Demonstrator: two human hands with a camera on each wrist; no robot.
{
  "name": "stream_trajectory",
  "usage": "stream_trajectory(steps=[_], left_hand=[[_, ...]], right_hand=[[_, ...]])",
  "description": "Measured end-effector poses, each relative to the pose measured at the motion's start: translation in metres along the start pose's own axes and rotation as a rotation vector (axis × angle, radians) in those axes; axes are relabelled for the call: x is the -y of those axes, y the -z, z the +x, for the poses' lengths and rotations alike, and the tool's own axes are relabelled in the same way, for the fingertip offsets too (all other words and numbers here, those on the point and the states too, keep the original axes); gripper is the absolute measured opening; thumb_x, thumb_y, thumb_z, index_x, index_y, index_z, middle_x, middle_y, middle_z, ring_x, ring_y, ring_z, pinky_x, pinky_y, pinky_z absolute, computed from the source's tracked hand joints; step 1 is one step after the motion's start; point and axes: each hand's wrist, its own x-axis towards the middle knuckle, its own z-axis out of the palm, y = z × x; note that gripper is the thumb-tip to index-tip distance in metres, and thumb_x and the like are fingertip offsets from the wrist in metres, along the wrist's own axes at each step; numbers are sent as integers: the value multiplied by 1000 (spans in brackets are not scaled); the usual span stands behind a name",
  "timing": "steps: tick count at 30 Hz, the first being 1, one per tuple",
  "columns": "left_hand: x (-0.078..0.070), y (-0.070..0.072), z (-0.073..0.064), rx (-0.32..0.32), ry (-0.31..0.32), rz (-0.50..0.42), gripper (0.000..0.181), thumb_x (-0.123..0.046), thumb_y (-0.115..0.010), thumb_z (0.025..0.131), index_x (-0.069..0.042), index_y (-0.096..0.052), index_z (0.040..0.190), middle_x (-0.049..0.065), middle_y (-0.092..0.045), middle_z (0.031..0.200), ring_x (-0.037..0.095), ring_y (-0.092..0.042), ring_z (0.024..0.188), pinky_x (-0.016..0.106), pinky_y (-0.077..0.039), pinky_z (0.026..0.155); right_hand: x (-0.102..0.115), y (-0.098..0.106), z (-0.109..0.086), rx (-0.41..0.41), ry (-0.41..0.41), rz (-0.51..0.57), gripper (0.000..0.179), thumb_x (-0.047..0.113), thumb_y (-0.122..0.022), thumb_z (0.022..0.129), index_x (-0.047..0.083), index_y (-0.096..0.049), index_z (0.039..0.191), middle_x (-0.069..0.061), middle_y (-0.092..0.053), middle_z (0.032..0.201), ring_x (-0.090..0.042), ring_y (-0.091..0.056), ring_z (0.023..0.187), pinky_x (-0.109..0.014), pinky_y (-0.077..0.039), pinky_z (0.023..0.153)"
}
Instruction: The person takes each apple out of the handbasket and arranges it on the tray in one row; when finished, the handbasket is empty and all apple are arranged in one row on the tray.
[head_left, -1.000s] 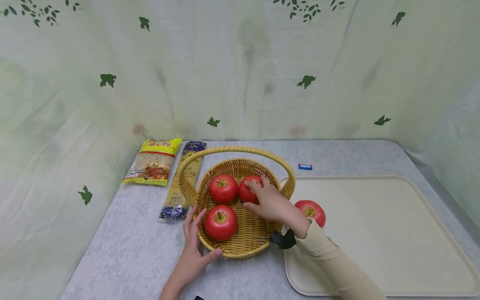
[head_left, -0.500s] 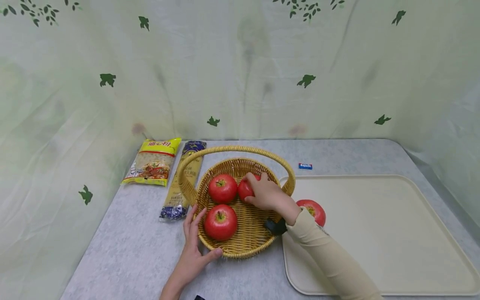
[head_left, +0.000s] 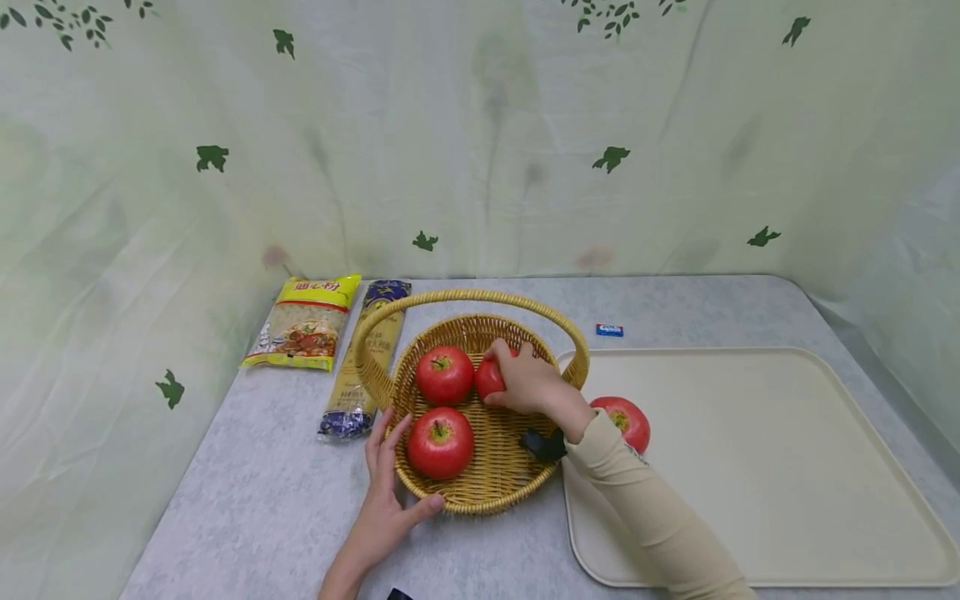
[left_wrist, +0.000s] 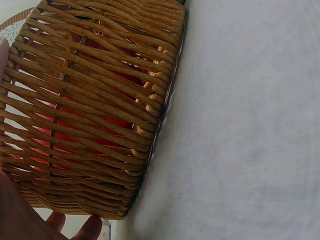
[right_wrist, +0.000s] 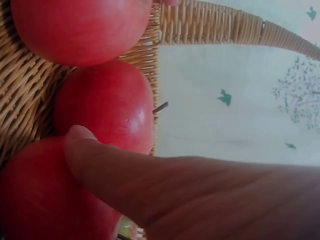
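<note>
A round wicker basket (head_left: 487,507) with an arched handle holds three red apples. My left hand (head_left: 382,508) grips its front left side, thumb at the rim; the left wrist view shows the woven wall (left_wrist: 90,100) close up. Inside the basket my right hand (head_left: 532,385) holds the right-hand apple (head_left: 490,380), its thumb lying across that apple (right_wrist: 40,195) in the right wrist view. The two other apples, a back one (head_left: 444,375) and a front one (head_left: 440,443), sit on the basket's left. The right fingertips are partly hidden behind the apple.
Right of the basket lies a beige tray (head_left: 765,475) with another apple (head_left: 624,423) at its left edge, partly covered by the right sleeve. A yellow food packet (head_left: 303,323) and a long pasta packet (head_left: 351,392) lie left. A small blue packet (head_left: 610,330) lies behind the tray.
My right hand has moved slightly left and closed more around the right-hand apple, which has shifted a little left. The left hand stays on the basket.
</note>
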Motion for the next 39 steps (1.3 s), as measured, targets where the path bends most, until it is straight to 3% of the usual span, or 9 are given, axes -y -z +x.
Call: stream_trajectory(steps=[5,9,16,32,39], left_hand=[[-1,-1,0,-10,5,3,103,-12,-82,70,-20,-21,151,-3,7,155,27,11,139,74,-11,96],[-6,0,1,-9,21,-8,101,-9,-81,70,-19,-21,150,4,7,155,32,11,138,75,-10,95],[-2,-1,1,-11,20,1,101,-13,-82,71,-20,-21,151,-7,7,155,24,12,139,74,-11,96],[-1,-2,0,-11,39,-8,101,-12,-81,71,-19,-20,151,-8,8,154,22,13,139,74,-11,96],[-1,-1,1,-6,17,2,101,-14,-82,71,-19,-21,151,-5,8,155,27,12,139,75,-11,95]], right_hand=[[1,-1,-2,10,-15,-4,59,36,-73,83,17,-39,127,-21,-44,107,-33,-58,80,-44,-50,67],[1,-1,-1,4,-16,-10,63,38,-76,80,17,-38,126,-20,-48,107,-33,-57,85,-44,-50,69],[1,1,0,-22,12,-53,68,39,-82,73,16,-40,121,-16,-58,103,-31,-58,93,-43,-50,71],[0,-1,-8,16,56,-129,65,42,-79,75,16,-39,119,-14,-53,97,-28,-56,89,-41,-49,66],[-2,-5,-11,2,88,-12,60,35,-79,76,17,-40,120,-15,-47,99,-27,-55,79,-38,-49,66]])
